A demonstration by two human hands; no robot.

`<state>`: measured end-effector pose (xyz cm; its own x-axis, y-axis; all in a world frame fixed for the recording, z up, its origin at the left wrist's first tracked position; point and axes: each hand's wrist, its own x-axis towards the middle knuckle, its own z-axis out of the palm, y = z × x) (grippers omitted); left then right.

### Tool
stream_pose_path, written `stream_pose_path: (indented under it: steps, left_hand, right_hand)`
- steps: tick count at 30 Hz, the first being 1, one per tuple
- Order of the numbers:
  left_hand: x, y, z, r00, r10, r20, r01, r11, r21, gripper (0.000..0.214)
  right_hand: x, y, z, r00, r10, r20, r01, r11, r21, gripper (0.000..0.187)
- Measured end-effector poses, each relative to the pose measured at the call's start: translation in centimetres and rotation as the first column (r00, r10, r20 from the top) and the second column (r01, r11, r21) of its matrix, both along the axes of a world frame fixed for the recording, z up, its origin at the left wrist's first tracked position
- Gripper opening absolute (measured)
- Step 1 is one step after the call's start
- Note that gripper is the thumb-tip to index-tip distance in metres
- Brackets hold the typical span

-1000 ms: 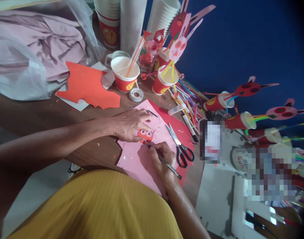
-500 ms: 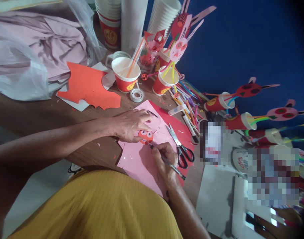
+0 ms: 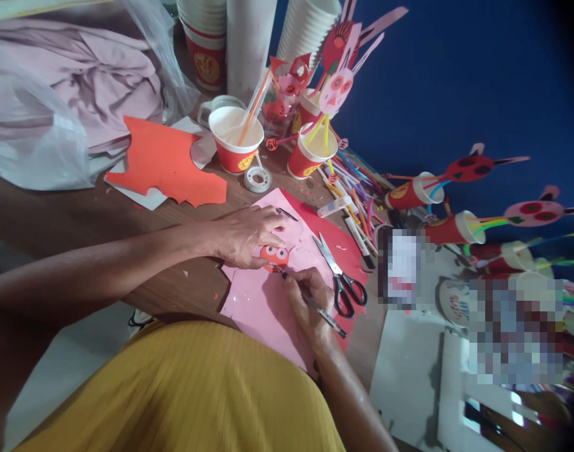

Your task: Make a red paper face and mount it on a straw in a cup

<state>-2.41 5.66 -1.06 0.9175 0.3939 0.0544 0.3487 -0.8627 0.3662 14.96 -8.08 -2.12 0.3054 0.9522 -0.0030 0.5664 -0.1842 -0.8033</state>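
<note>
My left hand lies on a pink paper sheet, fingers together, pressing down a small red round cutout with two eyes. My right hand is closed round a thin dark pen. The pen's tip touches the lower right edge of the red cutout. A red sheet lies under the pink one on the wooden table.
Black-handled scissors lie just right of my right hand. Red paper cups with straws, a tape roll, an orange paper piece, loose coloured straws and finished cup figures crowd the far side. A plastic bag sits at left.
The pen tip has shifted slightly along the cutout's edge, out to the right and back. My left hand has stayed in place.
</note>
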Motion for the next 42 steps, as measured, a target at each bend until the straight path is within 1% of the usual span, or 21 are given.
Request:
stream_pose_path:
  steps: [5, 12, 17, 25, 33, 42]
  left_hand:
    - [0.01, -0.02, -0.05, 1.0, -0.001, 0.0, 0.001, 1.0, -0.019, 0.039]
    - [0.07, -0.01, -0.05, 1.0, -0.004, 0.011, 0.004, 1.0, -0.015, 0.039]
    - [0.02, -0.02, -0.03, 1.0, 0.005, -0.015, -0.005, 1.0, -0.02, 0.039]
    - [-0.06, 0.06, -0.61, 0.999, -0.007, 0.04, 0.008, 1.0, -0.03, 0.041]
    - [-0.03, 0.02, -0.4, 1.0, -0.003, 0.017, 0.004, 1.0, -0.024, 0.04]
    - [0.04, -0.01, -0.18, 1.0, -0.003, 0.008, 0.003, 1.0, -0.023, 0.04]
  right_hand:
    - [0.22, 0.05, -0.15, 0.999, 0.028, -0.028, -0.029, 1.0, -0.008, 0.018]
    - [0.24, -0.05, -0.28, 0.999, 0.016, -0.033, -0.016, 1.0, -0.02, 0.018]
    - [0.19, -0.07, -0.35, 0.999, 0.017, -0.037, -0.017, 1.0, -0.005, 0.018]
    - [0.11, -0.04, -0.21, 1.0, 0.007, -0.017, -0.007, 1.0, -0.001, 0.017]
    - [0.24, -0.06, -0.4, 0.999, 0.004, -0.041, -0.005, 1.0, -0.019, 0.018]
    - [0.15, -0.03, -0.3, 1.0, 0.021, -0.019, -0.021, 1.0, 0.008, 0.019]
